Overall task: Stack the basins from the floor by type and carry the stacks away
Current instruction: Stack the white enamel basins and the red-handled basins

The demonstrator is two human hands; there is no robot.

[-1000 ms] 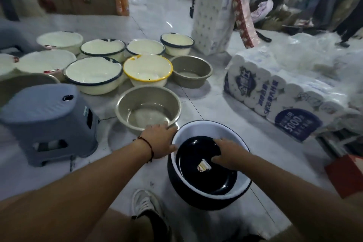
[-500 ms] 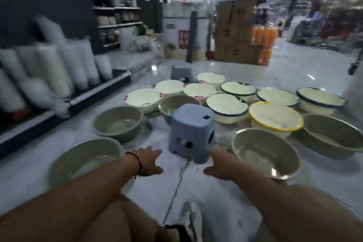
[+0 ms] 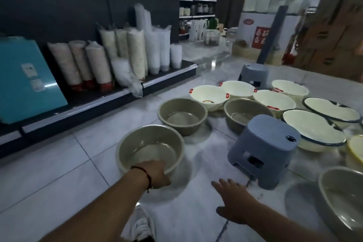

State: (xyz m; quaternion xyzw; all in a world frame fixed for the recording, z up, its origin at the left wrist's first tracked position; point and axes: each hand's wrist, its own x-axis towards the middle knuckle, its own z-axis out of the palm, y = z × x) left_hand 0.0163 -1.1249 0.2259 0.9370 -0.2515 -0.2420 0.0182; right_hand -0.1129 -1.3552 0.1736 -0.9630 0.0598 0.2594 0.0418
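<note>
Several basins lie on the tiled floor. My left hand (image 3: 157, 175) grips the near rim of the closest olive-grey basin (image 3: 150, 147). Two more olive-grey basins (image 3: 182, 116) (image 3: 243, 116) sit behind it, and another (image 3: 341, 196) is at the right edge. Cream basins with red tabs (image 3: 209, 97) (image 3: 274, 100) stand further back, beside white basins with dark blue rims (image 3: 314, 129) (image 3: 332, 109). A yellow-rimmed basin (image 3: 356, 148) shows partly at the right. My right hand (image 3: 233, 200) hovers flat and open over the floor, holding nothing.
A blue-grey plastic stool (image 3: 263, 151) stands just right of my hands; a second stool (image 3: 254, 74) is behind the basins. A low dark shelf (image 3: 94, 102) with wrapped cup stacks and a teal box (image 3: 25, 78) runs along the left. Cardboard boxes (image 3: 332, 41) rise at the back right. My shoe (image 3: 142, 226) is below.
The view swung left, away from the black basin stack. My left hand reached forward and took hold of the nearest olive-grey basin's rim; my right hand stayed open over the floor.
</note>
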